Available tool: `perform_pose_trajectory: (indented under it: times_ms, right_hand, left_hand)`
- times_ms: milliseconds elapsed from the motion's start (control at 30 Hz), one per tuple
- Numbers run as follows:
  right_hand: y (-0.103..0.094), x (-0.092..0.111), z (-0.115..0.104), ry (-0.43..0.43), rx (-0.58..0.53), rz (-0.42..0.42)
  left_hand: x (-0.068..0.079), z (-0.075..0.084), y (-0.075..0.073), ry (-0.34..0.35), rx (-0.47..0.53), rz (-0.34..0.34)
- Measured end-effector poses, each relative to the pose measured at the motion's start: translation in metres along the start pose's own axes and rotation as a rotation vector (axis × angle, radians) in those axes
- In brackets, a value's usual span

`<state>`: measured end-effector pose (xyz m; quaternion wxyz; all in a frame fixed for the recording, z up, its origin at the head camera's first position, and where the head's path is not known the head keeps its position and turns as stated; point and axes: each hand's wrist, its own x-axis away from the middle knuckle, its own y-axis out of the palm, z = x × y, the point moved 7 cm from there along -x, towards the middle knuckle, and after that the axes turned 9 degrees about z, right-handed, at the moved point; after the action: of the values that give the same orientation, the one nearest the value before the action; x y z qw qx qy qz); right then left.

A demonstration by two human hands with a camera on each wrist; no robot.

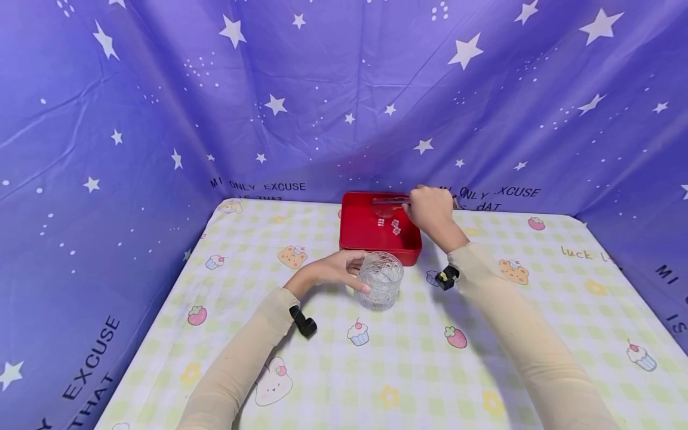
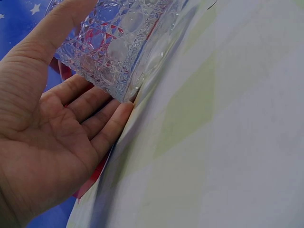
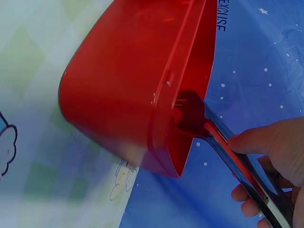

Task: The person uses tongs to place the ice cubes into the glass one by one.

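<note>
A clear, cut-pattern glass (image 1: 383, 283) stands on the table in front of a red box (image 1: 357, 224). My left hand (image 1: 337, 270) holds the glass from its left side, thumb on the near face and fingers by the far side. In the left wrist view, the fingertips sit at the base of the glass (image 2: 111, 52). My right hand (image 1: 432, 210) grips shiny metal tongs (image 3: 228, 152) by their arms, thumb on top. Their heads reach down inside the box, partly hidden by its wall in the right wrist view. Several small clear cubes (image 1: 396, 227) lie on the box floor.
A checked tablecloth (image 1: 322, 358) with cartoon prints covers the table. Purple starry curtains (image 1: 322, 89) hang behind and at both sides, and the red box stands near the back edge against them.
</note>
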<state>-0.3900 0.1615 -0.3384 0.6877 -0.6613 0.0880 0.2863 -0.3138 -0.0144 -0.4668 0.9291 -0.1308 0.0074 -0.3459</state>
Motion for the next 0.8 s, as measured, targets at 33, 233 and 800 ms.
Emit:
perform_pose_trajectory:
  times_ms: [33,233,800]
  right_hand:
    - [0.001,0.000,-0.001,-0.003,0.002,-0.008]
    - [0.001,0.000,-0.007,-0.021,0.000,-0.014]
    - [-0.007,0.009,0.003,-0.024,0.006,-0.058]
  left_hand:
    - [0.000,-0.001,0.000,0.000,0.000,0.000]
    - [0.000,-0.001,0.000,0.003,0.002,0.004]
    - [-0.001,0.000,0.000,0.007,0.003,-0.001]
